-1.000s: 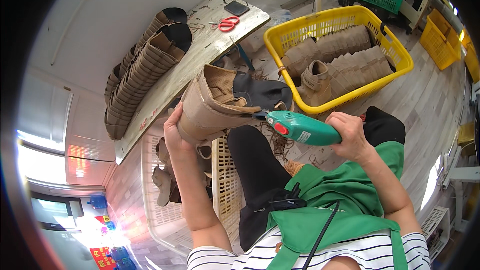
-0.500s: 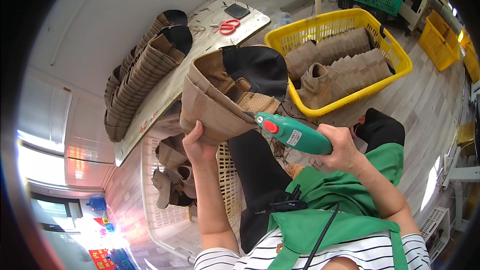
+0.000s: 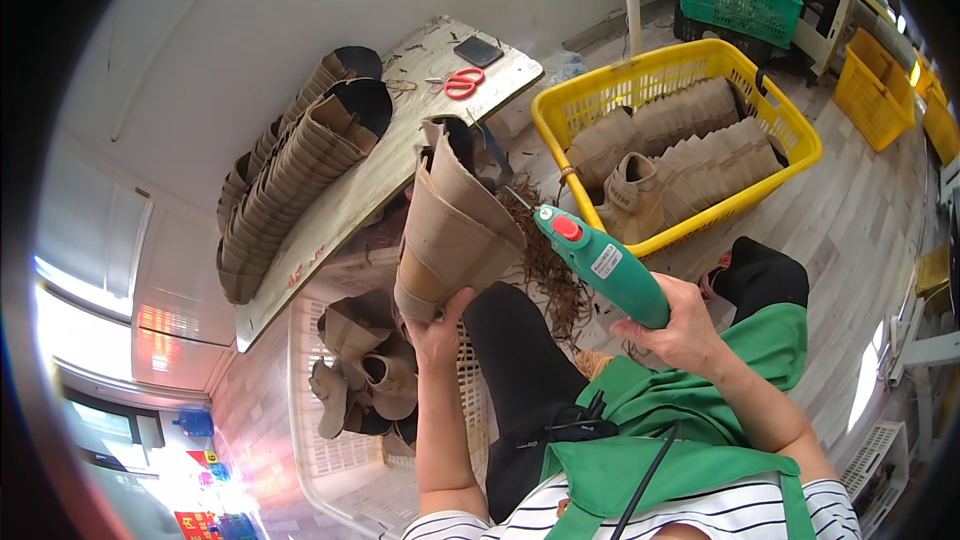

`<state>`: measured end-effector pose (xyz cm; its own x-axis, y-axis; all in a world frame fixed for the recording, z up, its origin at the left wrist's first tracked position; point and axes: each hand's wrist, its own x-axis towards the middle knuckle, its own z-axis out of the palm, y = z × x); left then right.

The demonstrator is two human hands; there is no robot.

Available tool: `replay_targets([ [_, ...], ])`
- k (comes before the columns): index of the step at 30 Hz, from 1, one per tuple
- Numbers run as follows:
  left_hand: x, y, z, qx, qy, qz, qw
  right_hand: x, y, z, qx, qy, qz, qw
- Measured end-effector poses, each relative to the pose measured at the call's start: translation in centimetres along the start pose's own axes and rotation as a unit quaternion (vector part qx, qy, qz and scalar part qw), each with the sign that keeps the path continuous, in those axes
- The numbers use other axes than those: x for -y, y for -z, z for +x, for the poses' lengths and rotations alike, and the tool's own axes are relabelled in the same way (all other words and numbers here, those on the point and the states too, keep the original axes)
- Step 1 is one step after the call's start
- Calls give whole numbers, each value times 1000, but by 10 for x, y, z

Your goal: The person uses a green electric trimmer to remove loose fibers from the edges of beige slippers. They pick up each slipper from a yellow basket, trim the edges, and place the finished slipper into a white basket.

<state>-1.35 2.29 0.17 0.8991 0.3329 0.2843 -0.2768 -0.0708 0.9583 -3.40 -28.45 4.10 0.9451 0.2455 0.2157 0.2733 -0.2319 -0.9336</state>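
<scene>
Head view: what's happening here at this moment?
A seated person in a green apron holds a tan boot upper up in the left hand and points a green handheld electric tool at it with the right hand. A row of stacked uppers and red scissors lie on the board ahead. More uppers fill the yellow basket and a white crate below.

A long pale bench (image 3: pixel 370 190) ran through the frame's upper middle, bearing stacked tan boot shafts (image 3: pixel 290 170), red scissors (image 3: pixel 461 83) and a dark phone (image 3: pixel 479 51).

Head-worn fisheye, facing down, near lap
</scene>
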Motion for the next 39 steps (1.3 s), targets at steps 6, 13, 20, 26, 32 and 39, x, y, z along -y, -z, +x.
replay_targets([
  [6,16,18,-10,84,-269,210,936,8,9,2,28,-23,-8,999],
  [13,-11,14,-17,157,-300,299,892,10,10,4,28,-13,0,1000],
  [20,-16,3,-21,197,-371,422,803,19,14,9,38,-87,51,994],
  [26,-12,5,-26,218,-374,481,762,18,13,15,33,-121,82,989],
  [32,-11,3,-34,249,-352,481,764,10,13,34,17,-154,139,978],
  [39,-11,20,-22,-11,-156,266,951,9,19,37,-38,-173,158,971],
])
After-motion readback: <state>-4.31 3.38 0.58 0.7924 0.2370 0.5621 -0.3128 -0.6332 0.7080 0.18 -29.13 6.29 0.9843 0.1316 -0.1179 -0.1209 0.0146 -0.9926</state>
